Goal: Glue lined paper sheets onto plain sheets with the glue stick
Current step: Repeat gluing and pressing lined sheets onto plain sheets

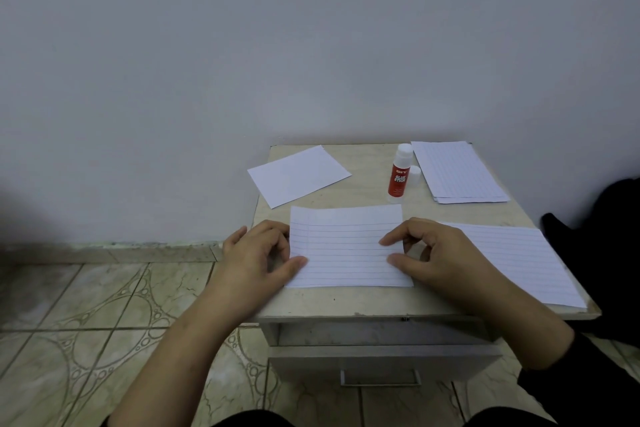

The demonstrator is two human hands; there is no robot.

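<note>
A lined sheet lies in the middle of the small table, its far edge slightly raised. My left hand holds its left edge, thumb on top and fingers curled at the edge. My right hand pinches its right edge with thumb and forefinger on the paper. A red glue stick stands upright behind the sheet, with a white cap beside it. A plain sheet lies at the back left, overhanging the table's edge. A stack of lined sheets sits at the back right.
Another lined sheet lies at the right, partly under my right wrist. Below the tabletop a drawer stands slightly open. The table is against a pale wall, a dark object is at its right, and tiled floor is at the left.
</note>
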